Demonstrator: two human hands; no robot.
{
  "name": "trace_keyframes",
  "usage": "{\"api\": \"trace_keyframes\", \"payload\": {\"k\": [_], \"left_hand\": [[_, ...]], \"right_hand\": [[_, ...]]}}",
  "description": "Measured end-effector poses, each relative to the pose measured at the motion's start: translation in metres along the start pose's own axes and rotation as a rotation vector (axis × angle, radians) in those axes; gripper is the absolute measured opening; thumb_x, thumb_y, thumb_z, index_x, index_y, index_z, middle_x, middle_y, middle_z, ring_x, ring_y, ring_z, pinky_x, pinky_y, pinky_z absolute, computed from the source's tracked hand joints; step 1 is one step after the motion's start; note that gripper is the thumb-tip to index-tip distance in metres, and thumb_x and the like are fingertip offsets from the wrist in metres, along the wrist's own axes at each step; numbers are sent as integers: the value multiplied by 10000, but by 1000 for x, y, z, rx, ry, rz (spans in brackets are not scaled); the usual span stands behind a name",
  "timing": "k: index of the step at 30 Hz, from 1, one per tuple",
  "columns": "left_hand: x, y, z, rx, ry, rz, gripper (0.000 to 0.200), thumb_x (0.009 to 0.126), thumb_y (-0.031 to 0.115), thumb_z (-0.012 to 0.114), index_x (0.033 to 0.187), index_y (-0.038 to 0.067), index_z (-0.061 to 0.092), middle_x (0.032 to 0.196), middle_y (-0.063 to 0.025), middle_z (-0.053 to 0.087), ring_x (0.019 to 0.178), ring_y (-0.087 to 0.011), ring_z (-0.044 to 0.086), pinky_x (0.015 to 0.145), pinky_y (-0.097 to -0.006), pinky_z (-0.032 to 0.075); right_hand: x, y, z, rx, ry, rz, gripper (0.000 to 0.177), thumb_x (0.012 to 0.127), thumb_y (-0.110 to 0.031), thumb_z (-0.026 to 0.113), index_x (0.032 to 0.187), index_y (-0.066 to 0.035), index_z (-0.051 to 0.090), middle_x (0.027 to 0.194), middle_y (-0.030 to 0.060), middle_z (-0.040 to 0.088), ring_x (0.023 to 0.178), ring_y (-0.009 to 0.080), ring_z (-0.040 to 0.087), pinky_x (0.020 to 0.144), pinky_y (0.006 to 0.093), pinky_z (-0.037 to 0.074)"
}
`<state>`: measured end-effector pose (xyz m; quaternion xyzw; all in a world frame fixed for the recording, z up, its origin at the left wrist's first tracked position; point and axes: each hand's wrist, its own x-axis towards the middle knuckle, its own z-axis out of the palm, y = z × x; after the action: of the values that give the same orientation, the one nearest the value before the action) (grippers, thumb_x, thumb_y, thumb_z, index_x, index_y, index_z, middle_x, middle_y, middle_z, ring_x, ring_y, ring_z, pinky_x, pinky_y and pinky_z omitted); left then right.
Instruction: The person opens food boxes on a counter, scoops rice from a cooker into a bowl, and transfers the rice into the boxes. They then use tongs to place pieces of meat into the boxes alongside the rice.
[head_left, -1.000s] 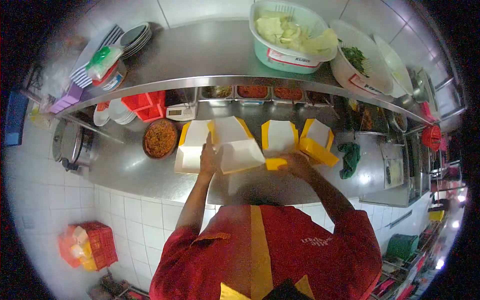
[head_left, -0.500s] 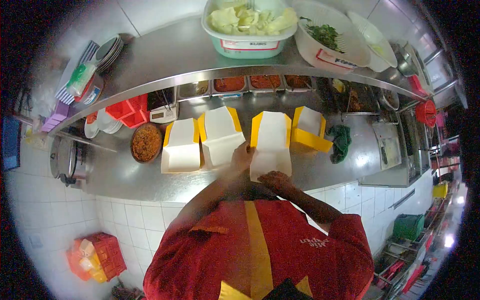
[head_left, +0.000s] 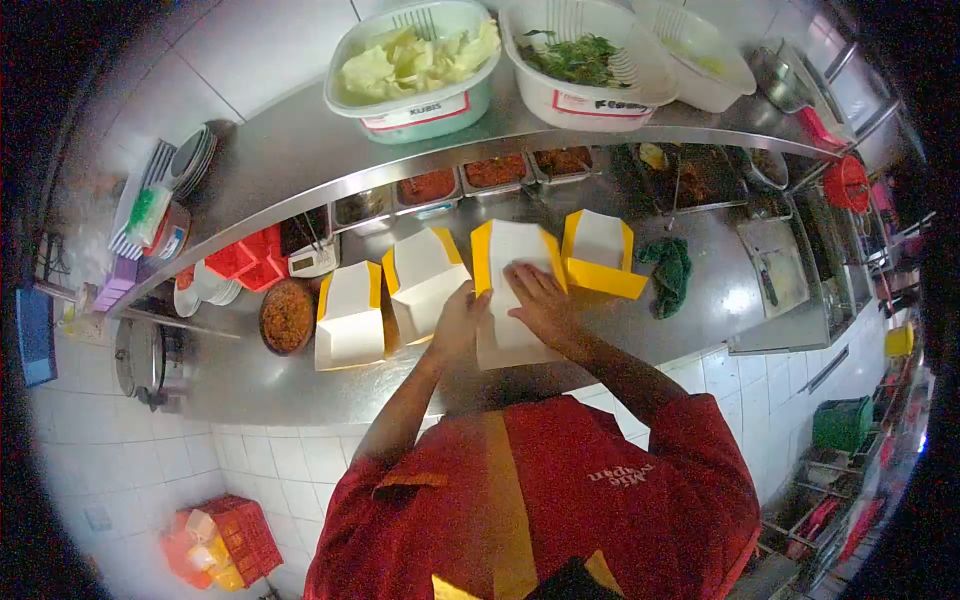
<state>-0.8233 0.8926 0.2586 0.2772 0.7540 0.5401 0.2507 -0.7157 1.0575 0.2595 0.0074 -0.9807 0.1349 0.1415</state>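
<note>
A white paper food box with yellow sides [head_left: 512, 240] stands opened on the steel counter in front of me. My left hand [head_left: 458, 325] grips its left edge, thumb against the side. My right hand [head_left: 543, 305] lies flat over the inside of this box, fingers stretched toward the back panel. To the left are two similar opened boxes, the nearer-to-hand one [head_left: 425, 275] and the far-left one [head_left: 350, 315]. On the right stands another box [head_left: 598, 245], its yellow front flap folded outward.
A bowl of brown crumbly food [head_left: 287, 315] sits at the left, near a white scale [head_left: 315, 260]. A green cloth [head_left: 668, 275] lies at the right. Metal trays of red sauce [head_left: 494, 172] line the back under a shelf [head_left: 300, 170] bearing a tub of cabbage [head_left: 415, 90].
My right hand has moved from the box's front edge up into its interior and flattened out. The left hand stays at the left edge. The camera view has shifted slightly.
</note>
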Motion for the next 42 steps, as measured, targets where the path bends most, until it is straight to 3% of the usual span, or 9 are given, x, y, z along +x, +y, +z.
{"api": "trace_keyframes", "payload": {"k": [9,11,15,19,21,25,34,40,42], "left_hand": [[4,-48,12,80,356,178,362,957,363,505,1003,9,568,896,-101,594,845,-180,572,756,-335,487],[-4,-47,11,137,514,190,374,942,369,527,1018,6,577,935,-129,603,879,-231,596,776,-362,494],[-46,-65,-2,1020,-2,5,385,826,320,646,1047,8,599,988,-194,613,913,-366,601,805,-433,491],[-72,-91,-12,948,90,-9,414,767,319,694,1087,75,595,984,-164,613,923,-338,594,810,-439,477],[-74,-87,-9,943,112,46,443,752,333,691,1127,124,582,982,-150,607,943,-338,578,818,-444,466],[-42,-5,24,738,373,199,315,814,227,699,1023,16,595,959,-182,617,902,-346,602,822,-419,482],[59,81,134,-354,-181,-357,444,905,327,591,1221,20,533,1023,-90,612,955,-152,567,814,-354,468],[68,51,144,-12,-424,-208,419,919,355,556,1159,12,566,1025,-102,644,1001,-199,568,883,-354,437],[62,55,143,73,-438,-231,409,919,349,557,1140,5,574,1017,-105,649,995,-202,569,897,-355,427]], "right_hand": [[22,15,12,7,-285,125,261,825,-182,566,1071,-121,628,1002,97,662,995,283,611,856,415,491],[33,32,17,-36,83,-28,266,799,-137,559,1052,-109,635,975,90,660,984,269,613,881,410,482],[45,56,37,45,44,-11,285,814,-125,564,1092,-86,613,1066,93,629,1077,274,563,959,400,440],[27,69,-7,-11,272,-108,399,820,-227,633,1169,-44,565,1134,151,584,1110,313,528,955,406,421],[20,101,-30,93,76,274,423,819,-309,646,1142,-41,587,1109,158,605,1070,331,551,935,418,432],[-65,181,1,161,-146,208,311,826,-298,632,1046,-78,645,989,128,652,922,334,610,864,440,473],[-105,80,-91,111,-176,-9,198,765,-162,619,953,-121,665,886,49,667,799,236,646,727,377,523],[-134,88,-78,453,-288,73,302,826,-284,598,1088,-140,643,1116,90,626,1039,303,577,923,427,449],[-125,91,-87,122,127,19,440,764,-252,696,1157,-82,595,1194,129,569,1100,302,549,952,397,428]]}}
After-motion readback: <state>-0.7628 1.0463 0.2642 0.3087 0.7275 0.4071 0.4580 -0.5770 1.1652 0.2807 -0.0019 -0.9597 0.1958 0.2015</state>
